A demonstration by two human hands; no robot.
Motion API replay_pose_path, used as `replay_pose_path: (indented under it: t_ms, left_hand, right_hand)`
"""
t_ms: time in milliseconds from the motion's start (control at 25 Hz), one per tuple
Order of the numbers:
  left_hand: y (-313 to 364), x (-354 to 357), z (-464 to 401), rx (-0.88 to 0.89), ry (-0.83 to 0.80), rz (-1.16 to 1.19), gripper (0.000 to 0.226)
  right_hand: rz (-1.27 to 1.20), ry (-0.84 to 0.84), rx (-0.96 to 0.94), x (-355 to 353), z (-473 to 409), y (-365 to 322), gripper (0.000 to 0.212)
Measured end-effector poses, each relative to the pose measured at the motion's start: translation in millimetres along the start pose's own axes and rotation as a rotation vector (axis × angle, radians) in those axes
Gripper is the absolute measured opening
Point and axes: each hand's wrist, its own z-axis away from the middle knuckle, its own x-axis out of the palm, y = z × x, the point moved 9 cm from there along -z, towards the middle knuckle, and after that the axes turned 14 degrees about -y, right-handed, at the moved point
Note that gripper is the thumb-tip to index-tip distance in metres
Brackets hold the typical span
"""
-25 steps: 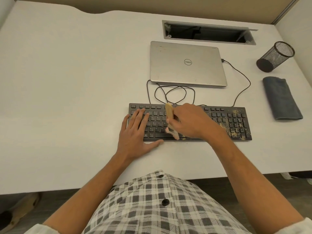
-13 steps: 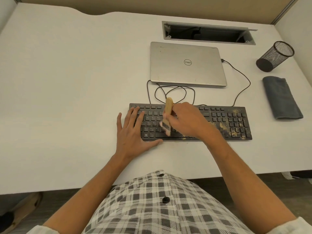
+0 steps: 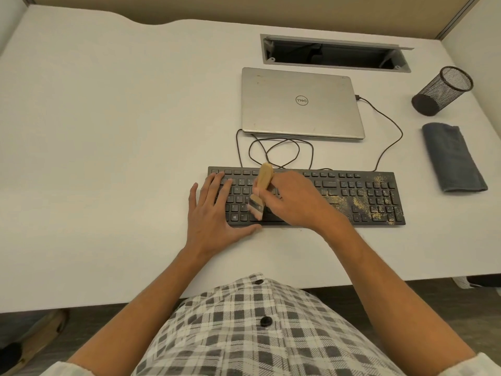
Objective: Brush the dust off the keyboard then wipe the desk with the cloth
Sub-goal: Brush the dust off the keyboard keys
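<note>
The white desk (image 3: 108, 131) carries a black keyboard (image 3: 352, 196), a closed silver laptop (image 3: 301, 104), a looped cable (image 3: 282, 153), a folded grey cloth (image 3: 451, 157) and a tipped mesh cup (image 3: 442, 90).

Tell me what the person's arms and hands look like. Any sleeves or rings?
Both forearms are bare. The left hand and right hand show no gloves, rings or watch. Pale sleeve cuffs sit near the elbows, and a grey-and-white checked shirt with dark buttons is worn.

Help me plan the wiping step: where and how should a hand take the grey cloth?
Probably by its near short end, coming from above. The cloth lies folded flat on the desk, a long strip running away from the person, apart from the keyboard and mesh cup. The right hand, nearest it, now grips the brush.
</note>
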Motion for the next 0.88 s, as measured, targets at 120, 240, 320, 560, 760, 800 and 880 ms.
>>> replay_pose_path:
  t_ms: [120, 240, 320, 560, 760, 800, 880]
  left_hand:
    - [-0.7, -0.3, 0.2, -0.005, -0.004, 0.001, 0.113]
    - [0.7, -1.9, 0.4, -0.007, -0.005, -0.004, 0.114]
    - [0.7, -2.0, 0.6, -0.011, -0.01, -0.013, 0.114]
    - [0.6, 0.0, 0.3, -0.012, -0.031, -0.009, 0.115]
    - [1.6, -2.3, 1.2, -0.021, -0.022, 0.0, 0.115]
    - [2.0, -2.2, 0.9, -0.021, -0.026, -0.002, 0.115]
    - [1.7, -1.9, 0.7, -0.023, -0.028, -0.009, 0.115]
  right_hand:
    - [0.073, 0.008, 0.073, -0.3, 5.9, 16.8, 0.037]
    - [0.154, 0.037, 0.218, -9.7, 18.4, 43.0, 0.046]
    - [0.188, 0.068, 0.27, -15.3, 21.4, 50.4, 0.045]
    - [-0.017, 0.104, 0.132, 0.9, 24.0, 35.3, 0.036]
    - [-0.006, 0.284, 0.241, -10.5, 55.1, 71.1, 0.033]
    - [-0.138, 0.337, 0.176, -8.9, 60.6, 69.1, 0.027]
    - [-0.351, 0.372, 0.063, 3.4, 63.9, 62.5, 0.019]
